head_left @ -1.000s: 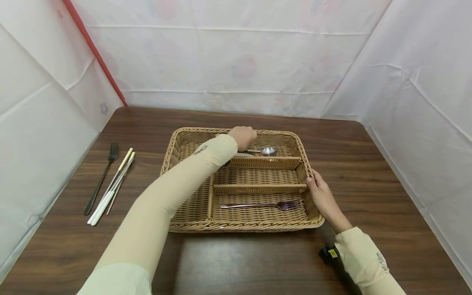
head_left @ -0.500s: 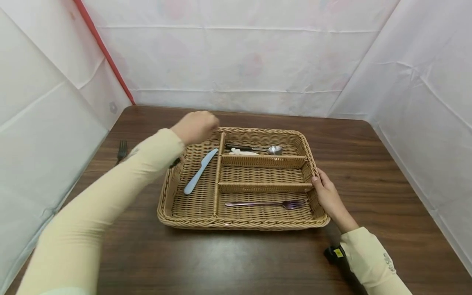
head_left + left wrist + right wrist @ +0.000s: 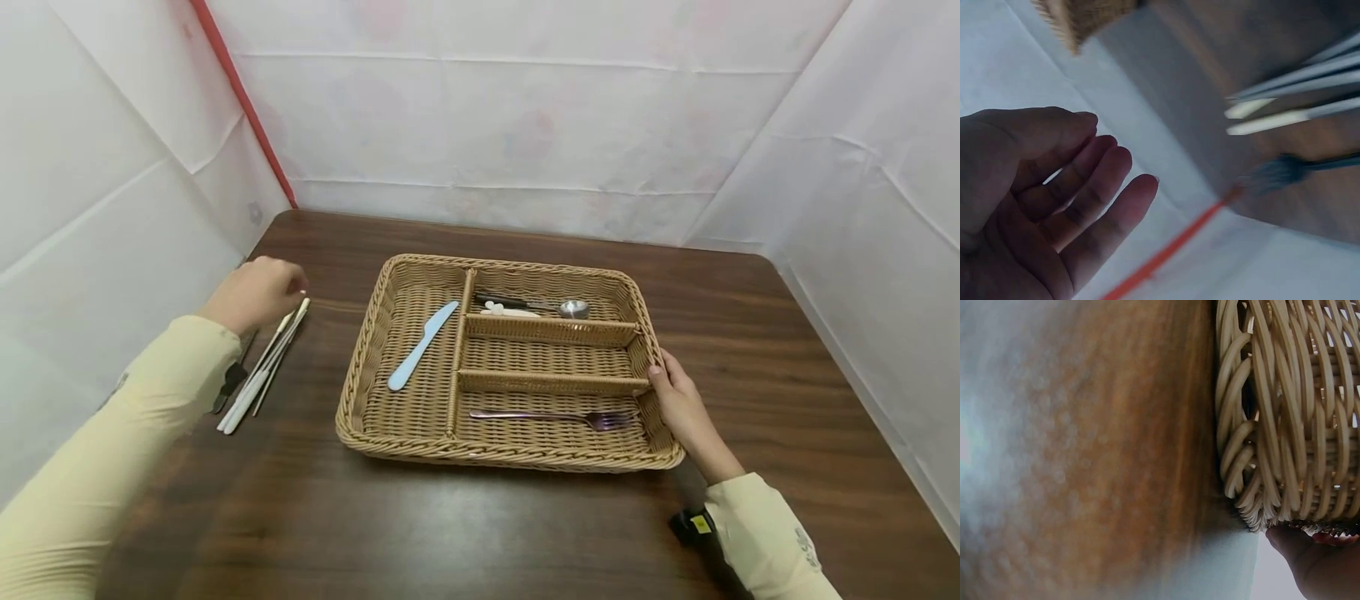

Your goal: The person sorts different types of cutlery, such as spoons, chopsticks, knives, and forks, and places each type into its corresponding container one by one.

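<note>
My left hand (image 3: 255, 293) hovers over the left of the table with nothing in it, its fingers loosely bent in the left wrist view. Just beneath and beside it lie several chopsticks (image 3: 262, 375), white and metal with pale ends. A dark fork (image 3: 1275, 174) lies by them, mostly covered by the hand in the head view. At the other side, my right hand (image 3: 684, 408) grips the right rim of a wicker cutlery basket (image 3: 517, 454), thumb on top. Inside the left compartment is a pale blue table knife (image 3: 423, 346). A purple-tinted fork (image 3: 600, 421) lies in the front right compartment.
The basket's back right compartment holds a metal spoon (image 3: 573, 309), a dark handle (image 3: 502, 300) and a white piece (image 3: 510, 312) with a knobbed end. White sheeting (image 3: 525, 125) walls the brown wooden table (image 3: 465, 533) at the back and sides.
My left hand has drawn back from the basket's back right compartment, across the left compartment, to above the chopsticks. The right hand keeps its hold on the rim. The head view has shifted slightly.
</note>
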A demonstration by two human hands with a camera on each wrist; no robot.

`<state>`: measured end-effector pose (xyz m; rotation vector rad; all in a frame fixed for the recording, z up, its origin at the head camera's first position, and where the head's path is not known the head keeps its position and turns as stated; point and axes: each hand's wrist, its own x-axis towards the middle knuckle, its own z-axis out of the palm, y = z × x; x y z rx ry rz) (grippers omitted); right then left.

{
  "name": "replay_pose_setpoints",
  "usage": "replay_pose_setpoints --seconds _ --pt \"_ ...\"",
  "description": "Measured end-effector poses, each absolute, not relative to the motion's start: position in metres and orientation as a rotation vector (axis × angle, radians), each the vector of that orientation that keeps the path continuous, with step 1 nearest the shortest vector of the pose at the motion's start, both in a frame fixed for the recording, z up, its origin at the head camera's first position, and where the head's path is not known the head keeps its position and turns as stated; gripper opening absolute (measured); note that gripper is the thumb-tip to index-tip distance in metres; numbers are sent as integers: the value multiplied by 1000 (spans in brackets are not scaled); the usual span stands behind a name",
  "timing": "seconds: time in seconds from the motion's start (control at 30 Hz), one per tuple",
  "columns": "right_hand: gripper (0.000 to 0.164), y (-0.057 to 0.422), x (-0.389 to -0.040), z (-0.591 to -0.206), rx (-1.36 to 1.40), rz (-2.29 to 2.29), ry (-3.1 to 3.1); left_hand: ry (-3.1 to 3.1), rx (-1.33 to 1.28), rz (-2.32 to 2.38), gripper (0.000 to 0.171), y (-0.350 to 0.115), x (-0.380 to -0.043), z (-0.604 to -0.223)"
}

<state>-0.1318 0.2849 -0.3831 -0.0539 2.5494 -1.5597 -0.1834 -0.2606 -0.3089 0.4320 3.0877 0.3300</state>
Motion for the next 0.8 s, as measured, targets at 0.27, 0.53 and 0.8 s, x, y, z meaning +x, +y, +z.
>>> replay_pose_setpoints --seconds 0.27,0.53,0.8 --pt "58 286 -130 -383 -60 -1569 2558 2957 175 357 21 -284 -170 -337" --pt "55 287 -130 -383 -43 -1556 2547 2879 75 371 25 -287 -160 -357" --pt "56 286 -130 -382 -69 -1556 2537 2875 15 385 27 -289 -155 -366"
